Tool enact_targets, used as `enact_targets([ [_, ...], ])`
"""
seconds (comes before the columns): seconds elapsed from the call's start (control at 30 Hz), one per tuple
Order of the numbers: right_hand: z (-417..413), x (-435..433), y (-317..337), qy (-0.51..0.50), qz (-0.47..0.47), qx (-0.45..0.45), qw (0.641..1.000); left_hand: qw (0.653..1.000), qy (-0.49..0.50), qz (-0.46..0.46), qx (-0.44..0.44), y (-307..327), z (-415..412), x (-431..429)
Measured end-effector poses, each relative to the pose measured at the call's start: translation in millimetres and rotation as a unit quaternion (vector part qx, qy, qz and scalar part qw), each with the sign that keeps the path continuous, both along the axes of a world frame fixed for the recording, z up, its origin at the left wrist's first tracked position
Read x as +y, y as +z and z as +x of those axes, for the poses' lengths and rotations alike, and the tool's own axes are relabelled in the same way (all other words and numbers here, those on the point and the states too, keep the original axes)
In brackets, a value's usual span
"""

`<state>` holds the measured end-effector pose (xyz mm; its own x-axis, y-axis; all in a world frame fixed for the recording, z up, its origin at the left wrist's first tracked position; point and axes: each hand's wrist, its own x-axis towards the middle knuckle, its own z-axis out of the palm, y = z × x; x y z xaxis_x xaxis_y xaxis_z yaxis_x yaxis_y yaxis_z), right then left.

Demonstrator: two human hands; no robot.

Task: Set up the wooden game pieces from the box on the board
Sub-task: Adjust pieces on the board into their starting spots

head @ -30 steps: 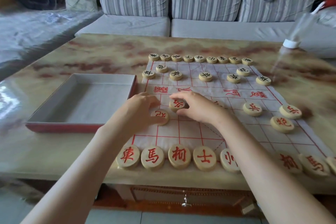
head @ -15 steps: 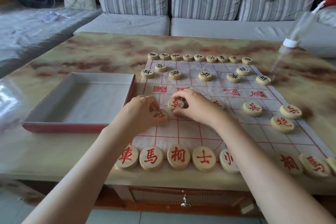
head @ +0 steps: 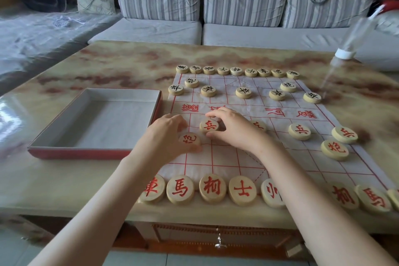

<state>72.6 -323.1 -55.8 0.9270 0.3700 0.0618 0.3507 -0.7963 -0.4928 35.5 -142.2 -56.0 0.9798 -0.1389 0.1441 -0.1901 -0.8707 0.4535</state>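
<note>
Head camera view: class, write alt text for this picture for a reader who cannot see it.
Two hands adjust round wooden pieces on a cloth game board: the left hand touches a red-lettered piece, and the right hand pinches another. An empty box sits left of the board on a marbled table.

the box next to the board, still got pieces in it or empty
Empty. The box sits open beside the board, and its pale floor shows bare from wall to wall, with no wooden pieces inside.
</note>
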Motion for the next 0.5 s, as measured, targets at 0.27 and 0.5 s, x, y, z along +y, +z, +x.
enact_targets([
  [0.27, 0, 1, -1, -0.002, 0.003, -0.008, 1.000, 1.000, 0.003, -0.010, 0.005, -7, 5, -2],
  [0.5, 1, 2, -1, -0.003, 0.001, -0.017, 1.000, 0.997, -0.061, -0.007, 0.053, 5, 0, 7],
])
